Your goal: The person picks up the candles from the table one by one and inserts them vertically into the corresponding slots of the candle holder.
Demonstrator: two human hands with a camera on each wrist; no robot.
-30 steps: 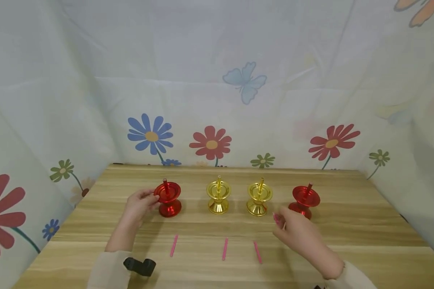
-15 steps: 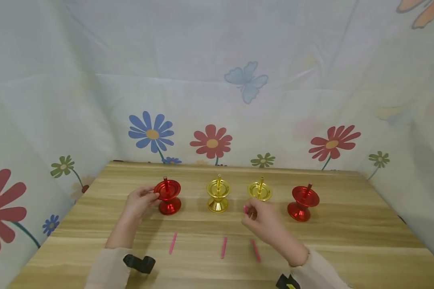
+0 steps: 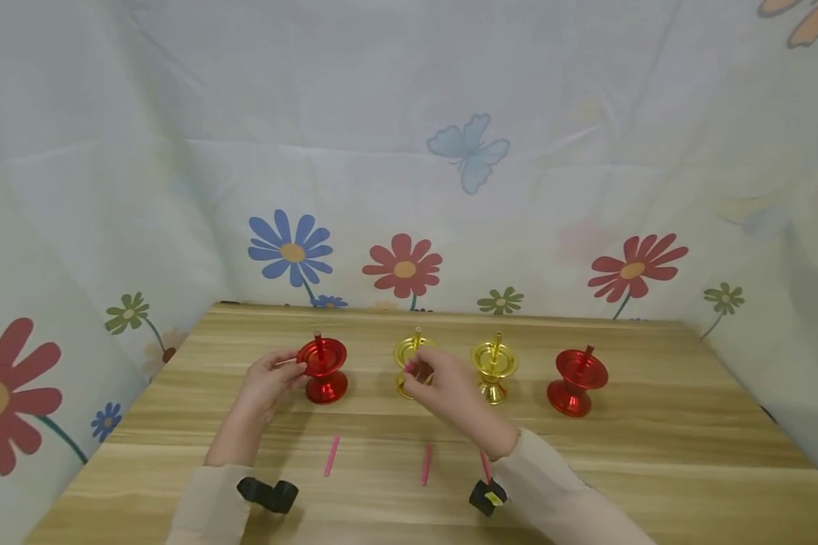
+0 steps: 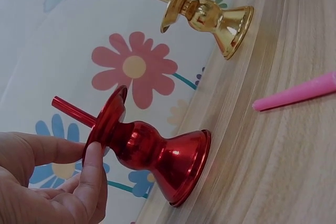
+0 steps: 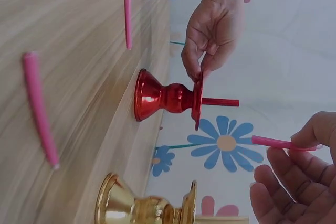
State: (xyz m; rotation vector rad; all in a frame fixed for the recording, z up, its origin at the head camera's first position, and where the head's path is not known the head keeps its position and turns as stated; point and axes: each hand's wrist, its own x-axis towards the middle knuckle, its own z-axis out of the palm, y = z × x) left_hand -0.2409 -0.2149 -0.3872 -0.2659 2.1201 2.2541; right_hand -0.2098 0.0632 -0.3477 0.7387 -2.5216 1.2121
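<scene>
My left hand (image 3: 264, 387) pinches the dish rim of the leftmost red candle holder (image 3: 326, 387) between thumb and fingers. That holder stands upright on the table with a thin red tube rising from its dish. With thumb and fingertips, my right hand (image 3: 450, 390) pinches a short, thin pink candle (image 5: 270, 142). In the head view this hand overlaps the left gold candle holder (image 3: 404, 353) and hides part of it. The right wrist view has the candle beyond the tip of the red holder's tube, apart from it.
Another gold candle holder (image 3: 494, 363) and a second red one (image 3: 569, 397) stand to the right in the same row. Pink candles (image 3: 332, 456) lie nearer me, one (image 3: 426, 465) at the middle and one (image 3: 485, 463) partly behind my right wrist camera (image 3: 487, 496). A flowered cloth (image 3: 354, 174) hangs behind the table.
My right hand has moved left with the pink candle, from beside the right red holder past the right gold one to the left gold one. The left hand stays at the red holder's rim.
</scene>
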